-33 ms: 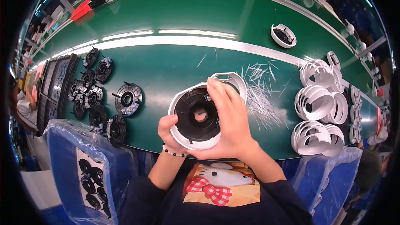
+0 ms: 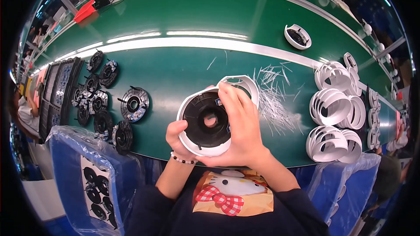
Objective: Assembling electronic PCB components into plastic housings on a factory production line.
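Note:
Both hands hold a round white plastic housing (image 2: pixel 183 106) above the near part of the table. Inside it sits a black disc (image 2: pixel 197 124) with a round hole in the middle, through which skin shows. My left hand (image 2: pixel 178 139) closes around the left and lower rim, its thumb at the edge of the disc. My right hand (image 2: pixel 243 129) wraps the right side, its fingertips over the top rim and disc edge. Small blue parts peek out beside those fingers. A second white ring (image 2: pixel 250 85) stands just behind, partly covered by the right hand.
Several black discs with circuit boards (image 2: pixel 104 121) lie at left beside a black tray (image 2: pixel 56 88). Thin white strips (image 2: pixel 276 107) are scattered right of my hands. White rings (image 2: pixel 329 107) stack at far right. A filled housing (image 2: pixel 298 37) lies farther back. Plastic-lined blue bins (image 2: pixel 124 172) flank me.

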